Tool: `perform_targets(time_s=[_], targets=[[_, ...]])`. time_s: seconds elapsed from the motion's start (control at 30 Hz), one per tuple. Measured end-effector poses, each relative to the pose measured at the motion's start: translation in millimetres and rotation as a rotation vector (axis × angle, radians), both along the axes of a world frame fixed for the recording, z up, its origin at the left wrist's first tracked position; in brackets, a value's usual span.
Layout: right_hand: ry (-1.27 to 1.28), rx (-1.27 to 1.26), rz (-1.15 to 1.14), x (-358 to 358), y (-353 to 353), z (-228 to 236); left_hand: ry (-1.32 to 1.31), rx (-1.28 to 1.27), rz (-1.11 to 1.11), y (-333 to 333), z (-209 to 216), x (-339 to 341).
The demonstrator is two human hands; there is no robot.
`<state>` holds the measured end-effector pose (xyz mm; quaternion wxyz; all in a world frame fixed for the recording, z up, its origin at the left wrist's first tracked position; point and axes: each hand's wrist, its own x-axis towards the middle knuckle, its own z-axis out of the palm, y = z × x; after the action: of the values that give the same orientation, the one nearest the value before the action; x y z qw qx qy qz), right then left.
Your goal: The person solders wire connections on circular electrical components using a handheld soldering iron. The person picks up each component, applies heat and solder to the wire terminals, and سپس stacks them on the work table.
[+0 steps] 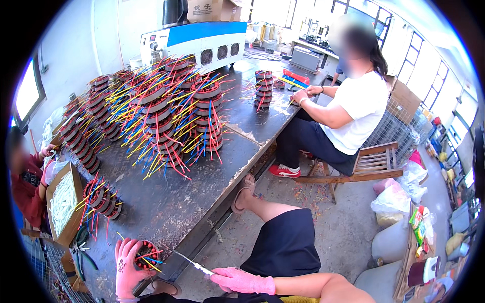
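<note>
My left hand [128, 266], in a pink glove, is wrapped round the side of a wound motor stator [147, 250] at the near table edge. Red, yellow and blue wires stick out of the stator's top. In my right hand [241, 280], also gloved in pink, is a thin metal tool with a white handle [203, 268]. Its tip points up and left toward the stator, apart from it. Just beyond my left hand, a short stack of stators [102, 199] leans over on the table. Green-handled pliers [81, 251] lie to the left.
Tall stator stacks [159, 113] with loose wires crowd the dark table [172, 212]. A carton of white sleeves [64, 204] stands left. Co-workers sit at left and right, the right one on a wooden chair [374, 164]. A blue-and-white machine [207, 38] stands behind.
</note>
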<state>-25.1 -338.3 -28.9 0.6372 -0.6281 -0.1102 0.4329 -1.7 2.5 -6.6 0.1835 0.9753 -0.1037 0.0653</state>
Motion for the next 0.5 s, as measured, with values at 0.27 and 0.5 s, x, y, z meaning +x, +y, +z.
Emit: perform_targets(time_s=[0.27, 0.5], targets=[[-0.003, -0.077, -0.036, -4.4, 3.7, -18.0, 0.001, -0.019, -0.012, 4.4, 3.0, 0.1], [0.219, 0.014, -0.134, -7.0, 4.3, 3.8, 0.047, -0.040, -0.063, 1.6, 15.9, 5.4]])
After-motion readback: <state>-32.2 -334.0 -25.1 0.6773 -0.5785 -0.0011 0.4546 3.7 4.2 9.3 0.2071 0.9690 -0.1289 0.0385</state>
